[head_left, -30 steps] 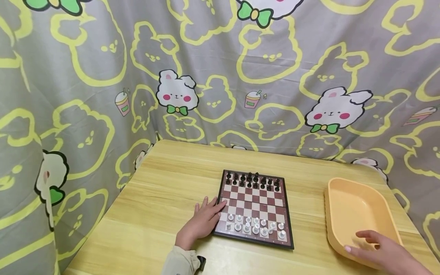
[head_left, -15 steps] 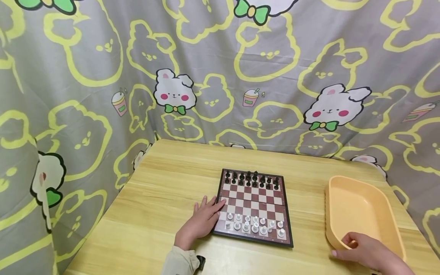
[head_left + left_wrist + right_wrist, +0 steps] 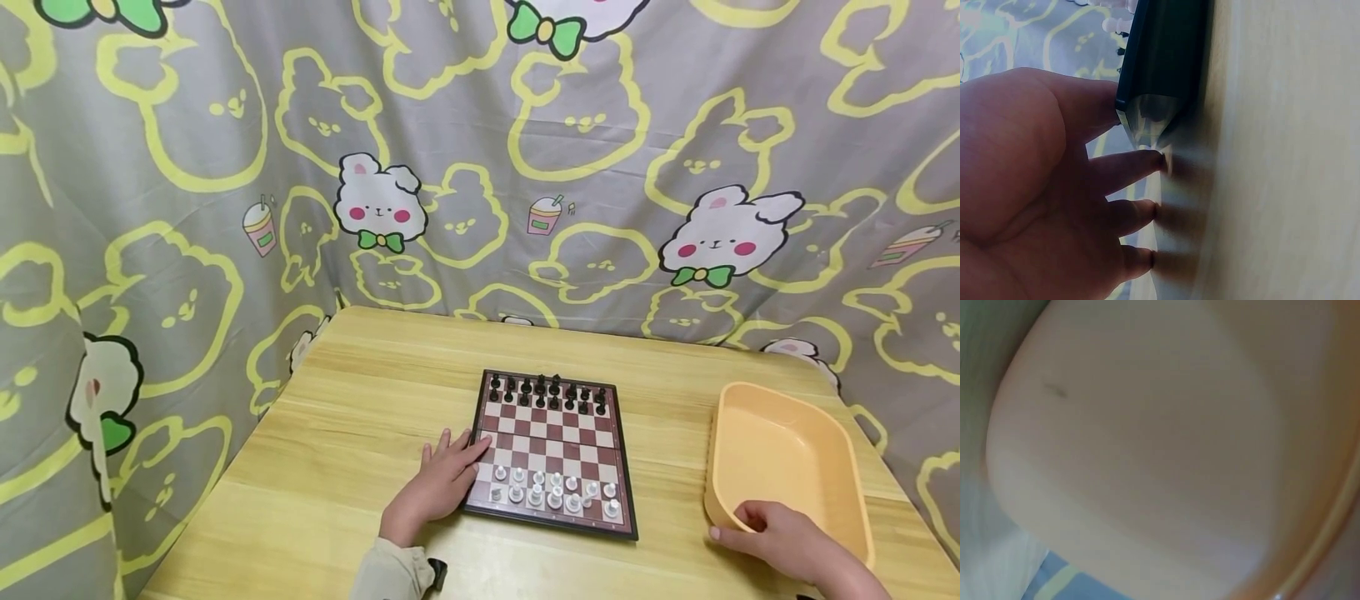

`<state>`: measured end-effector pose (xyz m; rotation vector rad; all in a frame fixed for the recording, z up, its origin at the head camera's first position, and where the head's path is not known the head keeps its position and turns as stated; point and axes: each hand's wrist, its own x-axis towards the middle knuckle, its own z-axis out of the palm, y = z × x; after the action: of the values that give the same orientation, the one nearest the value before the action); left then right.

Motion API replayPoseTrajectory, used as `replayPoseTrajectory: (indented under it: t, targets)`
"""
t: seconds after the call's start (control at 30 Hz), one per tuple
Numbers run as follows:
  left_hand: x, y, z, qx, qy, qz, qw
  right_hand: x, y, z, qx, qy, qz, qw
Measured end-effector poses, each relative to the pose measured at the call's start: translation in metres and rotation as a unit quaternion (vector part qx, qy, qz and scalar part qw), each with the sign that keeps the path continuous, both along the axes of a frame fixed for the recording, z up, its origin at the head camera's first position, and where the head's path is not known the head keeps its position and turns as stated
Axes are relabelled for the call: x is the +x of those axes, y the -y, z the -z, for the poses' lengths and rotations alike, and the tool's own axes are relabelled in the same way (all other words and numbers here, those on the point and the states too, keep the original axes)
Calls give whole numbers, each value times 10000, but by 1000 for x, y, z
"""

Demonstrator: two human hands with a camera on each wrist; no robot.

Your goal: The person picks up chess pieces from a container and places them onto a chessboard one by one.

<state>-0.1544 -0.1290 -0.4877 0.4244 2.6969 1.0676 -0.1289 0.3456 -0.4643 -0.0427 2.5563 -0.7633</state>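
Note:
My left hand (image 3: 442,482) lies at the left edge of a folding chessboard (image 3: 536,450), thumb on the board's rim and the other fingers spread straight on the table. The left wrist view shows these fingertips on the wood beside the board's dark side (image 3: 1169,50). Black chess pieces (image 3: 540,392) stand in two rows at the far end; white chess pieces (image 3: 536,495) stand at the near end. My right hand (image 3: 776,537) grips the near-left rim of an orange plastic basin (image 3: 795,442), thumb outside, fingers inside. Up close, the right wrist view is filled by the basin's smooth surface (image 3: 1147,437).
The light wooden table (image 3: 360,400) carries both board and basin, with a stretch of wood between them. A grey curtain (image 3: 465,125) with rabbit prints hangs along the back and sides.
My right hand has come down from over the basin to its near-left rim and taken hold. The basin has shifted slightly left. The left hand stays at the board.

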Motion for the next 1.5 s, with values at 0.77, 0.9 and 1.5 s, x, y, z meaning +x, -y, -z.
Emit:
replayPoseTrajectory:
  t: [0.77,0.9,1.5]
  targets:
    - [4,0,1,10,80,-25,10000,8,-1,-1,-251,-1211,699,9899]
    - [3,-1,1,30,-15,-3,10000,9,-4,0,-555,-1808,1026,9766]
    - [1,-1,-2,27,-39,16,10000,7,-15,6,-1171,-2356,1372,9550]
